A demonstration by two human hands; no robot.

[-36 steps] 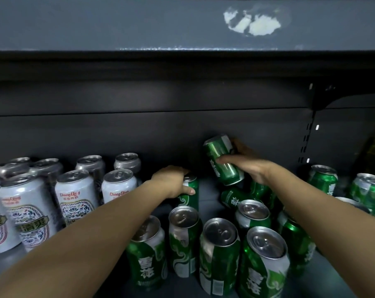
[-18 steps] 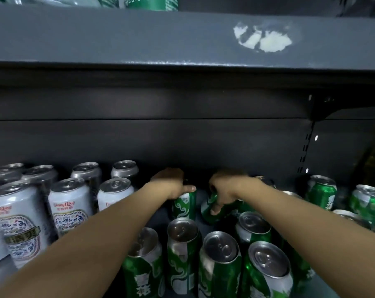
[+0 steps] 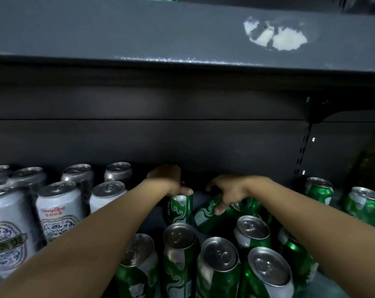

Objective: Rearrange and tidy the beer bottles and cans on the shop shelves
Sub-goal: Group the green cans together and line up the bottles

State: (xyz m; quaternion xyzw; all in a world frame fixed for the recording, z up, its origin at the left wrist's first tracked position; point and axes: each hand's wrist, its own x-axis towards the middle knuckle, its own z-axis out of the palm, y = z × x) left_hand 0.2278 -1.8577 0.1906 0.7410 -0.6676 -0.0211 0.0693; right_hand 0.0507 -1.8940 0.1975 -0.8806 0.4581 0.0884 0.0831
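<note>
Deep in the dark shelf, my left hand (image 3: 168, 179) grips the top of an upright green can (image 3: 180, 209) at the back. My right hand (image 3: 227, 190) holds a second green can (image 3: 206, 216) that leans over to the left, fingers curled round its upper end. Several more green cans (image 3: 222, 267) stand upright in front of both hands, tops toward me. White and silver cans (image 3: 57, 211) with red lettering fill the left part of the shelf.
The grey shelf board above (image 3: 160, 33) overhangs low, with a torn white label patch (image 3: 277, 36). Two or three green cans (image 3: 319, 193) stand apart at the far right near the slotted upright (image 3: 302, 151). A dark back panel closes the shelf.
My right hand has brought its green can down from mid-air to the shelf behind the group, where it now leans. The left hand has stayed on its upright can.
</note>
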